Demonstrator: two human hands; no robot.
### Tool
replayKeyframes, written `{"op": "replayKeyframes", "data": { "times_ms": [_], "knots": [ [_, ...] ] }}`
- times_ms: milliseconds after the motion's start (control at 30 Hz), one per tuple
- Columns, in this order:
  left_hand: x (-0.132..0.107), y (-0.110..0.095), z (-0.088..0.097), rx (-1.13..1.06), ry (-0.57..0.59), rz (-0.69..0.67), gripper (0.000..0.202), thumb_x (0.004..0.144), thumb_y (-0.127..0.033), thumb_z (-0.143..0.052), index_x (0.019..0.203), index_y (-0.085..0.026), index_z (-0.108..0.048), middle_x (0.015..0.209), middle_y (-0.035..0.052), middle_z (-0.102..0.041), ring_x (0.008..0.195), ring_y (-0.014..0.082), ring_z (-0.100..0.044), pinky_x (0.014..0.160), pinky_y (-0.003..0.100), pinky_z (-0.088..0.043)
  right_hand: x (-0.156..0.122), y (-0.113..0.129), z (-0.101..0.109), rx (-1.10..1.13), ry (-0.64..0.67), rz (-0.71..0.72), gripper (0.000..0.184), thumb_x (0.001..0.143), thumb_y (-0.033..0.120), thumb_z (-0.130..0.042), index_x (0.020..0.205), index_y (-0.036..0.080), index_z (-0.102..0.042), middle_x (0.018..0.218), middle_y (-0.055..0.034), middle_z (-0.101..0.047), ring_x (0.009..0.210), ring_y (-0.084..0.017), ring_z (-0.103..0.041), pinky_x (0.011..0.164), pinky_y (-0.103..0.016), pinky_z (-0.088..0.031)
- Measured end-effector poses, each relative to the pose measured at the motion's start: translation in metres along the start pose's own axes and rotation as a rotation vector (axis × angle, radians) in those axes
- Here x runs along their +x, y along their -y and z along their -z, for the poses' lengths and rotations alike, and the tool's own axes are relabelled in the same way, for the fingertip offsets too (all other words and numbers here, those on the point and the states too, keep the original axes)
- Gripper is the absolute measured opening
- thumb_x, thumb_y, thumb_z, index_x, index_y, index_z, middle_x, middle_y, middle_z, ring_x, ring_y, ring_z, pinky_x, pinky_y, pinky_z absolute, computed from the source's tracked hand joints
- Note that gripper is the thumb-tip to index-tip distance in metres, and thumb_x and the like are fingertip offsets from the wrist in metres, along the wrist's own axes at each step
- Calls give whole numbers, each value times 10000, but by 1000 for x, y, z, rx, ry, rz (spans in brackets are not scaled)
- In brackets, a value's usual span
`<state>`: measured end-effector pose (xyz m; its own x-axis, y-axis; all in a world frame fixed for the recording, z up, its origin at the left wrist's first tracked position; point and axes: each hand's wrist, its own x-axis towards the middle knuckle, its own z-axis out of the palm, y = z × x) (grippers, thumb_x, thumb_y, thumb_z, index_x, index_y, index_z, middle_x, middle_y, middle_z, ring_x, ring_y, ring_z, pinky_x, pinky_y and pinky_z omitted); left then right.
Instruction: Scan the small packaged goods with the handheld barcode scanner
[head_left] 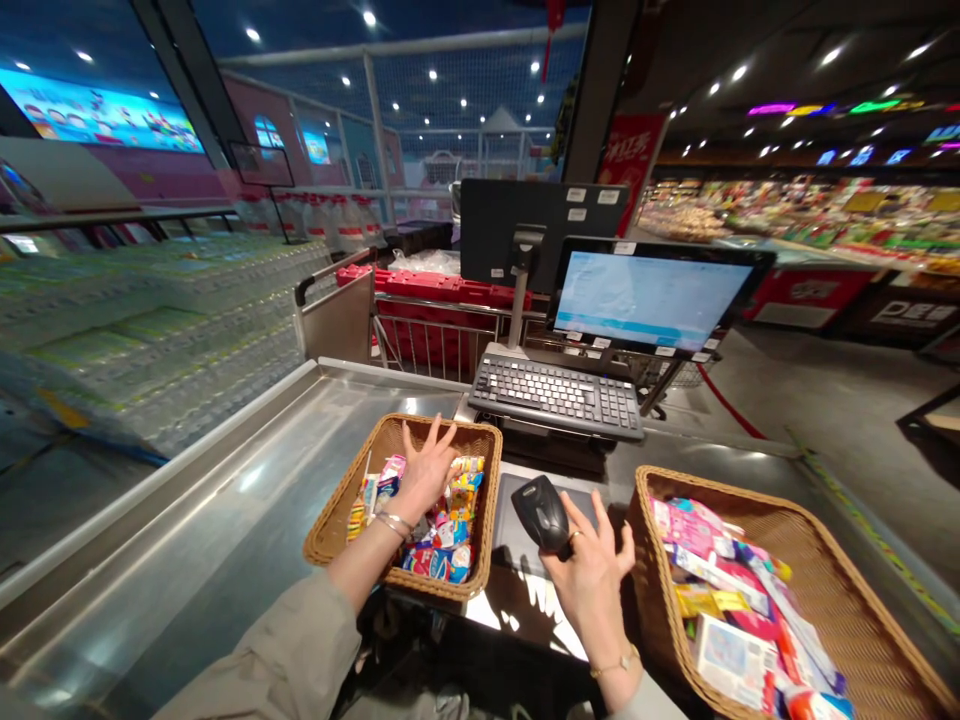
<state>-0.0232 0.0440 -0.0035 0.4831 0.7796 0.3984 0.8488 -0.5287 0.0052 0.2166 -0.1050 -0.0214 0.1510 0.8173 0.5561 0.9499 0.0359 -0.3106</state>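
Note:
My left hand (430, 470) is over the left wicker basket (321, 522), its fingers spread and nothing visible between them. Small packaged snacks (450, 535) in bright wrappers lie in that basket beneath the hand; some are hidden by it. Between the two baskets, my right hand (589, 570) grips a black barcode scanner (541, 512) with thumb and forefinger, the other fingers stretched out. To the right of this hand stands a second wicker basket (840, 560), holding several colourful packages (720, 590) and a white box (735, 660).
A keyboard (555, 390) and a lit monitor (652, 300) stand behind the scanner. The metal counter (255, 480) has a raised left edge. Beyond it are a shopping cart (427, 330) with red crates and stacked bottle packs (150, 330).

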Motion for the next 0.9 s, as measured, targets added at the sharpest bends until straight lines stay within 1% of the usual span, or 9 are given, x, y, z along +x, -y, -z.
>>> {"op": "replayKeyframes", "data": {
  "times_ms": [133, 267, 500, 667, 900],
  "knots": [
    [2, -6, 0, 13, -29, -39, 108, 892, -255, -567, 921, -220, -665, 1455, 83, -489, 1434, 352, -273, 1070, 769, 64, 0, 3, 0, 6, 12, 17, 202, 726, 211, -554, 890, 247, -665, 1277, -22, -631, 1368, -342, -345, 1088, -627, -92],
    [4, -12, 0, 25, -55, -76, 121, 899, -238, -548, 943, -229, -661, 1472, 72, -469, 1442, 344, -251, 1078, 760, 75, 0, 6, 2, 21, 25, 22, 235, 718, 204, -553, 916, 261, -666, 1287, -9, -624, 1375, -332, -340, 1093, -634, -86],
    [7, -20, 4, 54, -54, -94, 135, 918, -254, -532, 944, -227, -663, 1482, 68, -453, 1439, 345, -258, 1086, 753, 80, 1, 12, 4, 77, 7, 6, 197, 710, 198, -541, 856, 248, -664, 1256, -11, -644, 1360, -334, -366, 1101, -625, -92],
    [8, -22, 5, 41, -49, -102, 138, 919, -240, -531, 962, -228, -662, 1487, 71, -446, 1442, 339, -249, 1081, 762, 67, 2, 17, 6, 94, 0, 10, 201, 703, 186, -543, 852, 256, -660, 1238, 0, -656, 1363, -315, -370, 1107, -613, -80],
    [8, -25, 8, 33, -30, -108, 142, 926, -235, -517, 962, -233, -654, 1484, 61, -452, 1443, 336, -243, 1078, 768, 60, 2, 20, 7, 96, 10, 13, 170, 707, 190, -553, 824, 255, -659, 1218, 4, -667, 1358, -317, -376, 1109, -606, -76]
  ]
}}
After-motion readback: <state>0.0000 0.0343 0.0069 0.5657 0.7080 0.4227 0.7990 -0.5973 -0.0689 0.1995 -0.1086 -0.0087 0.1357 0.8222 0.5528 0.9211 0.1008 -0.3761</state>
